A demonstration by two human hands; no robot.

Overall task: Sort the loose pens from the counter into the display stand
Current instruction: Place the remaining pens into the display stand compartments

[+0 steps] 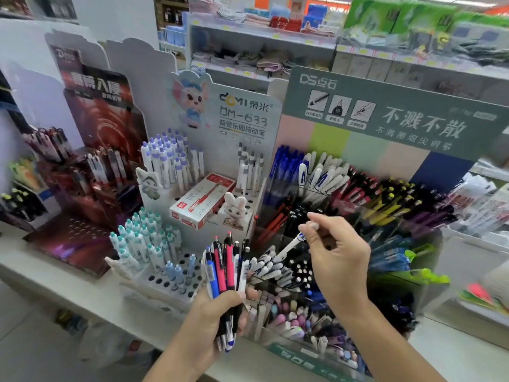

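Observation:
My left hand (212,323) grips a bundle of loose pens (225,268), pink, blue, black and white, fanned upward in front of the stands. My right hand (334,260) pinches one white pen with a blue mark (292,244) near its top end. That pen slants down to the left over a compartment of matching white and blue pens (268,267). This compartment belongs to the green tiered display stand (385,106), whose other sections hold blue, red, black, yellow and purple pens.
A white cartoon stand (242,117) with hole rows, lilac and teal pens and a red pen box (203,201) sits left of centre. A dark red stand (93,150) stands further left on the white counter (55,274). Shop shelves run behind.

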